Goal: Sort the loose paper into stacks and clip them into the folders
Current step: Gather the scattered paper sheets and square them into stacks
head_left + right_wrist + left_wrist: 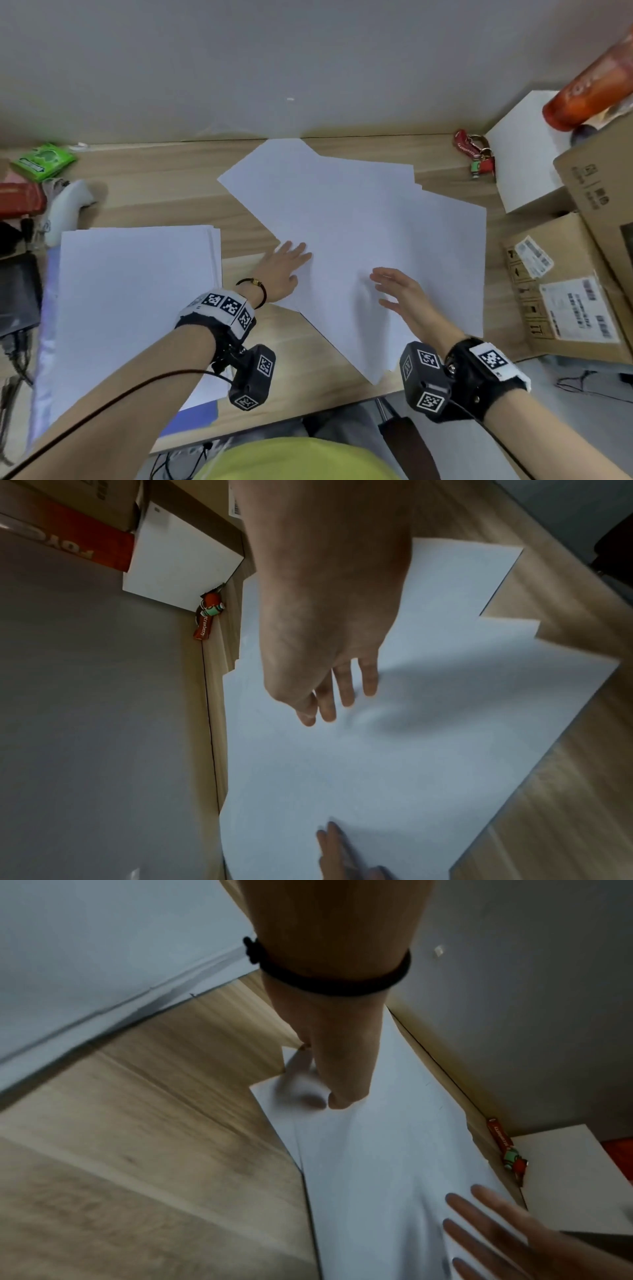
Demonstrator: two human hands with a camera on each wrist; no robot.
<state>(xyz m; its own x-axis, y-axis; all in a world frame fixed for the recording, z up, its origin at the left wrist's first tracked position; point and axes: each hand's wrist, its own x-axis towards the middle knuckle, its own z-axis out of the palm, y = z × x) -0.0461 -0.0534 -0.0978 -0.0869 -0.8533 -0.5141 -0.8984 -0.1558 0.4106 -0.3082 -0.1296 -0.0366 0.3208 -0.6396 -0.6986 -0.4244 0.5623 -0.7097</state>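
Note:
Loose white sheets (pixel 359 222) lie fanned and overlapping across the middle of the wooden desk (pixel 164 202). My left hand (pixel 286 265) lies flat on the left edge of that spread, fingers straight (pixel 342 1096). My right hand (pixel 399 291) is just above the sheets near their middle, fingers extended and relaxed (pixel 339 696), holding nothing. A squared stack of white paper (pixel 137 301) sits at the left on a translucent blue folder (pixel 195 416) whose edge shows at the front.
Cardboard boxes (pixel 575 284) and a white box (pixel 524 154) crowd the right side, with an orange bottle (pixel 589 85) on top. A red keychain (pixel 476 154) lies by the wall. A green packet (pixel 42 161), white controller (pixel 66 209) and dark items fill the left edge.

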